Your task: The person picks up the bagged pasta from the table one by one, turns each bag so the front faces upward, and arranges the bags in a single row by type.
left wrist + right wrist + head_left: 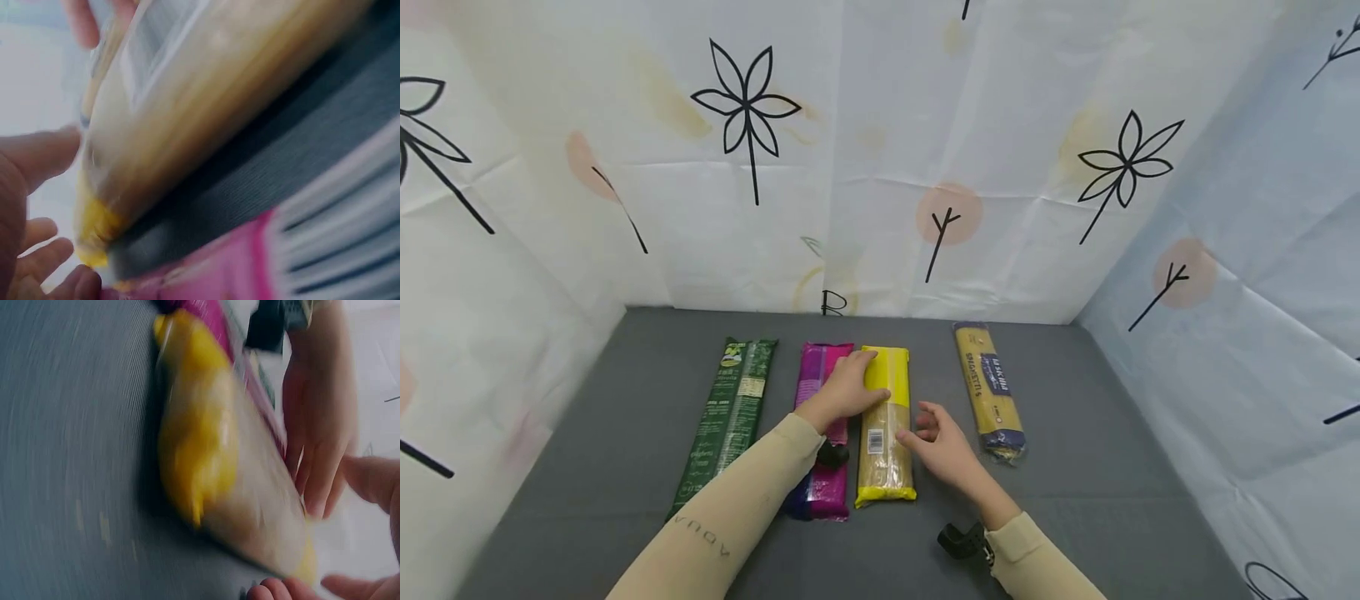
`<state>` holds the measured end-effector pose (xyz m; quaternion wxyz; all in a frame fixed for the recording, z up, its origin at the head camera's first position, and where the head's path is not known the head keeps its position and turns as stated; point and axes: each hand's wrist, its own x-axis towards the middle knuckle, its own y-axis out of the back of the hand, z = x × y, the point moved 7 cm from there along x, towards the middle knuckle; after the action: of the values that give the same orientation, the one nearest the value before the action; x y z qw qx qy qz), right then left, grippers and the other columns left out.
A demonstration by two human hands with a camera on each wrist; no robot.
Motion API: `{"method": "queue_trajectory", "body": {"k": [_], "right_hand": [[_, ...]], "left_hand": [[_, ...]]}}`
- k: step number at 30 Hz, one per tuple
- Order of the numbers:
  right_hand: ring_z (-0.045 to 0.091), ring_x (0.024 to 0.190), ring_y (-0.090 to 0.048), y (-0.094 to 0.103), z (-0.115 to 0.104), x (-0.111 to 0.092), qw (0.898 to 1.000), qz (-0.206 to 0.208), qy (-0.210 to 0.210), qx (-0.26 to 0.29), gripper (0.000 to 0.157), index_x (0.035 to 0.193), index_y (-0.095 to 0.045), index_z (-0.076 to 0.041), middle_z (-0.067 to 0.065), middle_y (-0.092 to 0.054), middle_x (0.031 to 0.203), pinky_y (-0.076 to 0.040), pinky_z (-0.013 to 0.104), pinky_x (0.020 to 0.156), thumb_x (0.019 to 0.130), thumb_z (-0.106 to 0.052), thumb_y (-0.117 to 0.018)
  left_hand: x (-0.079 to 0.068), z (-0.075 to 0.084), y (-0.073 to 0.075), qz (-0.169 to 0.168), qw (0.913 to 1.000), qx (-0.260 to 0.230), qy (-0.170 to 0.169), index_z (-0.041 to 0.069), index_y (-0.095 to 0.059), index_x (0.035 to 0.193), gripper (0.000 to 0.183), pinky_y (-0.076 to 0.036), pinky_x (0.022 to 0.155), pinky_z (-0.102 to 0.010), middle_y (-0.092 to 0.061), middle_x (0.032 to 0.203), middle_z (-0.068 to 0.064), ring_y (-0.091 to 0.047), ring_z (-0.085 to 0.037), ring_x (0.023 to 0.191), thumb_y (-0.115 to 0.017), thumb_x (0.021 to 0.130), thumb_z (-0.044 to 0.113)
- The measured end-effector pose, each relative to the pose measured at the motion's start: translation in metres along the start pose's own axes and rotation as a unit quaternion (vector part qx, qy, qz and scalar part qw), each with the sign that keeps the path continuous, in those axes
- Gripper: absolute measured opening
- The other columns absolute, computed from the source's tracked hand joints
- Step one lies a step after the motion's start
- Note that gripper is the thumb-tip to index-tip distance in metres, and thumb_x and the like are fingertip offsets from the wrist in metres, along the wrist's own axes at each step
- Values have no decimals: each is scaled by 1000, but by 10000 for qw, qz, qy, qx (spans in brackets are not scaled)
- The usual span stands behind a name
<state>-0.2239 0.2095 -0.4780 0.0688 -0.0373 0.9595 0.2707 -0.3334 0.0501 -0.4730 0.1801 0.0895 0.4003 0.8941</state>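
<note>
A yellow-ended clear pack of spaghetti [886, 421] lies lengthwise on the grey table, a barcode label on its face. My left hand [848, 386] is at its upper left side, thumb and fingers spread over the yellow part. At the lower right edge is my right hand [946, 446], its thumb close to the wrapper and its fingers loosely bent beside it. Neither hand closes round the pack. In the right wrist view, the pack's near yellow end [200, 450] shows blurred, with the left hand [322, 437] beyond it. A magenta pasta pack [827, 492] lies under the left wrist.
To the left lies a dark green pack [722, 425], partly behind the left sleeve. A spaghetti pack with blue ends and label [988, 387] lies on the right. Patterned white cloth [880, 150] walls the grey table [1112, 433] at the back and sides.
</note>
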Motion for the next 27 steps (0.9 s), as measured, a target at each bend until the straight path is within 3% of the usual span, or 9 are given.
{"method": "queue_trajectory", "body": {"k": [5,11,18,27], "right_hand": [[24,104,-55,-14,3,3,9991,-198,-231,290,86,149,-27,-3,15,-51,129,-52,39,81,85,-39,-73],[22,92,-51,-21,8,13,9988,-411,-239,118,85,148,-35,-5,12,-45,119,-50,33,73,81,-36,-79],[23,86,-56,-21,10,14,9954,-741,-486,377,83,147,-35,-5,16,-41,117,-53,35,72,81,-28,-80],[26,95,-54,-21,7,19,9940,-799,-665,343,86,148,-34,-7,14,-41,120,-52,36,77,80,-31,-81]], "left_hand": [[17,-15,-6,-376,9991,-60,168,6,-28,152,94,-30,110,-46,-29,155,-14,-30,-36,136,-76,81,44],[29,-20,-7,-431,9985,-211,250,6,-25,153,96,-28,110,-49,-28,155,-14,-30,-39,135,-76,81,45],[27,-17,-12,-542,9977,-243,335,6,-29,152,93,-27,109,-54,-27,154,-16,-29,-40,137,-75,82,45],[26,-14,-4,-555,9976,-126,394,4,-31,149,88,-36,104,-50,-34,149,-16,-40,-36,125,-75,83,43]]}}
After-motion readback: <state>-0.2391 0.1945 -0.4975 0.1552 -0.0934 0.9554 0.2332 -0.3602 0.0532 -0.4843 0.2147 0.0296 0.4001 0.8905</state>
